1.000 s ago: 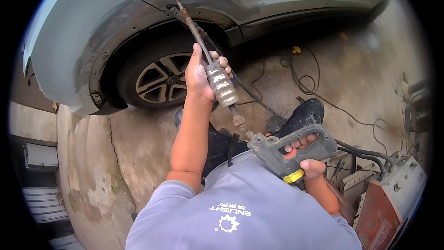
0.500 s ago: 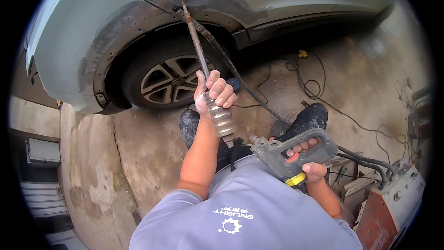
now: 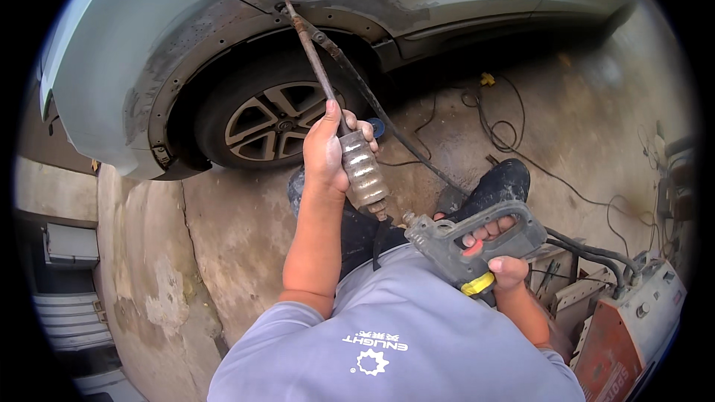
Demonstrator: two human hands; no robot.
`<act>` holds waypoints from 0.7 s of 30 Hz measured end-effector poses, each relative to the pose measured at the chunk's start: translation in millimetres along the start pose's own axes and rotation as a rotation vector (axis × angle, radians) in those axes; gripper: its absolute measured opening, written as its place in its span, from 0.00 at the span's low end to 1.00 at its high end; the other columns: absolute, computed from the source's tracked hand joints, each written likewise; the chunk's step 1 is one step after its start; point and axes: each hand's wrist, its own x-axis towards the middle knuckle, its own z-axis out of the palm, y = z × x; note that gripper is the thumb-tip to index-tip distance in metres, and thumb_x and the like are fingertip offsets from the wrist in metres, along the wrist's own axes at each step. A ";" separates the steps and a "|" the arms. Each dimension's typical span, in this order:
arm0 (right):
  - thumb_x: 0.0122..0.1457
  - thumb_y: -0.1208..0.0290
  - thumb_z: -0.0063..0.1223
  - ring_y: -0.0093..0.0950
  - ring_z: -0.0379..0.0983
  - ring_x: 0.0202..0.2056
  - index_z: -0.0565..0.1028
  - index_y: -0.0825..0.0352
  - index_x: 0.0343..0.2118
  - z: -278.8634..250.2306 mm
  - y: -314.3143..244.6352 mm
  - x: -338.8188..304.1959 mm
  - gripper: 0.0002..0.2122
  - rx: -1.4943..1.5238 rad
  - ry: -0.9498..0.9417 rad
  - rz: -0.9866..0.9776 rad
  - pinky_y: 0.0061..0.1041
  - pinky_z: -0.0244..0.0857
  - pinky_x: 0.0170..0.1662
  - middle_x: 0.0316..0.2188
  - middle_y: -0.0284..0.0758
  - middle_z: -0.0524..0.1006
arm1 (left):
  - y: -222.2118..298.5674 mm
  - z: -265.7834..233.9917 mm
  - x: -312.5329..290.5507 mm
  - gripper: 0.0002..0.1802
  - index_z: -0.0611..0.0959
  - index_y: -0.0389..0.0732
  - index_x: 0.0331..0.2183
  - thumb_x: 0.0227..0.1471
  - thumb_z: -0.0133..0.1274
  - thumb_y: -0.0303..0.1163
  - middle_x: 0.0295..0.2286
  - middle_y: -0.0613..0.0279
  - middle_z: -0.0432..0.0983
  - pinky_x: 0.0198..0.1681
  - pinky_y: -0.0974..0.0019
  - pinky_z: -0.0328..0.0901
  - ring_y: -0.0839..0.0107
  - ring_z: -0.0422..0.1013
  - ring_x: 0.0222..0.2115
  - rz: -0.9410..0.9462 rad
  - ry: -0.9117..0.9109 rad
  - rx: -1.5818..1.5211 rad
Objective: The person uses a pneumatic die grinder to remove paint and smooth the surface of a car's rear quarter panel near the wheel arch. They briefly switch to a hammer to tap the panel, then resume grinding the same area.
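Observation:
My left hand (image 3: 325, 150) is closed round a slide hammer (image 3: 363, 173), at the upper end of its ribbed metal weight, with the thumb along the rod. The hammer's long rusty rod slants up and away to the car's wheel arch (image 3: 159, 93), where its tip appears to meet the panel. At the arch edge, a clamp on a black cable (image 3: 372, 104) sits beside the tip. My right hand (image 3: 500, 251) holds a grey-black spot welding gun (image 3: 436, 242) by its loop handle, near the red trigger and yellow band. The gun's nozzle points left, apart from the hammer.
A wheel (image 3: 279, 125) fills the arch, under a grey-green body panel with sanded patches. Cables (image 3: 521, 150) coil over the concrete floor at right. At lower right stands a red and grey machine (image 3: 629, 335) with thick hoses. My knees are bent below the hammer.
My left hand has shifted its grip on the slide hammer, turning so its back and thumb show more and the weight is less covered. The rod's tip has moved slightly left. My right hand stays nearly still.

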 end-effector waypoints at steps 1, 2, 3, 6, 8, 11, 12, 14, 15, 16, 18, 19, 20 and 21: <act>0.37 0.75 0.58 0.37 0.69 0.53 0.69 0.59 0.59 1.7 -1.1 -2.2 0.37 -0.012 0.017 0.006 0.42 0.63 0.58 0.52 0.36 0.73 | -2.5 -0.4 0.9 0.26 0.72 0.42 0.28 0.66 0.48 0.55 0.22 0.50 0.76 0.24 0.60 0.71 0.59 0.73 0.19 -0.007 -0.004 -0.014; 0.37 0.75 0.58 0.36 0.69 0.53 0.69 0.59 0.60 3.0 -1.7 -3.7 0.38 -0.023 0.035 0.013 0.42 0.63 0.58 0.53 0.37 0.73 | -3.9 -0.5 1.6 0.26 0.72 0.42 0.28 0.66 0.48 0.55 0.22 0.49 0.76 0.24 0.60 0.71 0.59 0.73 0.19 -0.014 -0.008 -0.027; 0.37 0.75 0.58 0.36 0.69 0.52 0.69 0.60 0.60 2.3 -1.7 -2.0 0.38 -0.025 0.007 0.026 0.42 0.63 0.59 0.54 0.37 0.73 | -1.0 -0.1 1.3 0.25 0.72 0.43 0.28 0.67 0.45 0.54 0.23 0.52 0.74 0.25 0.58 0.71 0.59 0.73 0.21 -0.032 -0.016 -0.017; 0.36 0.75 0.58 0.34 0.70 0.49 0.68 0.63 0.60 -3.6 -0.7 -4.8 0.39 -0.030 0.025 0.078 0.42 0.64 0.59 0.54 0.39 0.74 | -2.0 1.6 -0.8 0.25 0.72 0.44 0.28 0.68 0.43 0.54 0.24 0.54 0.74 0.26 0.58 0.70 0.60 0.72 0.22 -0.057 -0.011 -0.030; 0.36 0.75 0.58 0.33 0.70 0.49 0.68 0.64 0.59 -4.4 -4.4 -2.1 0.38 -0.080 -0.018 0.094 0.42 0.64 0.59 0.53 0.38 0.74 | -3.7 2.8 -1.9 0.24 0.72 0.45 0.29 0.69 0.42 0.54 0.24 0.55 0.74 0.27 0.57 0.70 0.60 0.72 0.22 -0.058 -0.035 -0.042; 0.35 0.75 0.59 0.30 0.67 0.45 0.69 0.59 0.45 5.9 -4.4 0.2 0.28 -0.069 0.068 0.129 0.40 0.65 0.56 0.41 0.29 0.68 | -6.0 6.7 0.8 0.24 0.72 0.45 0.29 0.69 0.42 0.53 0.25 0.56 0.73 0.28 0.57 0.71 0.60 0.73 0.23 -0.064 -0.038 -0.049; 0.35 0.75 0.59 0.29 0.66 0.44 0.67 0.58 0.41 6.9 -4.3 -1.4 0.25 -0.062 0.099 0.136 0.40 0.65 0.55 0.37 0.27 0.65 | -8.0 10.4 0.4 0.24 0.72 0.45 0.29 0.69 0.41 0.53 0.25 0.56 0.73 0.28 0.57 0.71 0.60 0.72 0.23 -0.052 -0.023 -0.042; 0.35 0.75 0.59 0.28 0.64 0.42 0.66 0.56 0.40 6.4 -4.7 -1.1 0.24 -0.072 0.094 0.159 0.39 0.64 0.55 0.35 0.26 0.61 | -8.3 14.8 0.4 0.24 0.72 0.45 0.29 0.70 0.40 0.53 0.25 0.56 0.73 0.28 0.56 0.71 0.60 0.72 0.23 -0.049 -0.028 -0.053; 0.35 0.76 0.60 0.27 0.63 0.41 0.65 0.56 0.39 6.0 -5.6 -1.8 0.24 -0.077 0.091 0.171 0.39 0.64 0.54 0.34 0.25 0.60 | -10.8 15.2 -0.3 0.24 0.72 0.45 0.29 0.70 0.40 0.53 0.25 0.56 0.73 0.28 0.56 0.71 0.60 0.72 0.23 -0.058 -0.034 -0.064; 0.35 0.76 0.59 0.27 0.63 0.41 0.65 0.56 0.39 6.5 -5.3 -0.9 0.24 -0.071 0.093 0.162 0.39 0.64 0.54 0.34 0.25 0.60 | -10.6 15.9 -0.6 0.24 0.72 0.45 0.29 0.70 0.40 0.53 0.25 0.56 0.73 0.28 0.56 0.71 0.60 0.72 0.23 -0.063 -0.042 -0.071; 0.35 0.76 0.59 0.27 0.63 0.42 0.66 0.56 0.41 8.0 -4.7 0.0 0.25 -0.059 0.095 0.145 0.39 0.64 0.54 0.35 0.26 0.61 | -11.3 16.8 -1.5 0.24 0.72 0.44 0.29 0.69 0.41 0.53 0.24 0.54 0.74 0.27 0.56 0.70 0.59 0.72 0.22 -0.067 -0.031 -0.092; 0.35 0.76 0.59 0.27 0.63 0.42 0.66 0.56 0.41 9.1 -4.4 2.1 0.25 -0.056 0.099 0.143 0.39 0.64 0.54 0.35 0.26 0.61 | -10.9 16.5 0.3 0.25 0.73 0.44 0.28 0.69 0.43 0.54 0.23 0.53 0.75 0.26 0.57 0.70 0.58 0.73 0.21 -0.062 -0.016 -0.103; 0.35 0.77 0.59 0.27 0.63 0.42 0.67 0.57 0.42 10.4 -4.9 2.1 0.25 -0.054 0.103 0.141 0.39 0.64 0.54 0.36 0.26 0.61 | -11.0 16.2 1.4 0.25 0.73 0.43 0.28 0.68 0.44 0.54 0.23 0.51 0.75 0.25 0.57 0.69 0.58 0.73 0.21 -0.057 0.000 -0.115; 0.36 0.77 0.59 0.27 0.63 0.42 0.67 0.57 0.42 12.4 -5.4 1.3 0.25 -0.051 0.107 0.140 0.38 0.65 0.54 0.36 0.26 0.61 | -11.9 16.0 -0.1 0.25 0.73 0.44 0.28 0.68 0.44 0.54 0.23 0.51 0.75 0.25 0.57 0.69 0.58 0.73 0.21 -0.063 -0.001 -0.118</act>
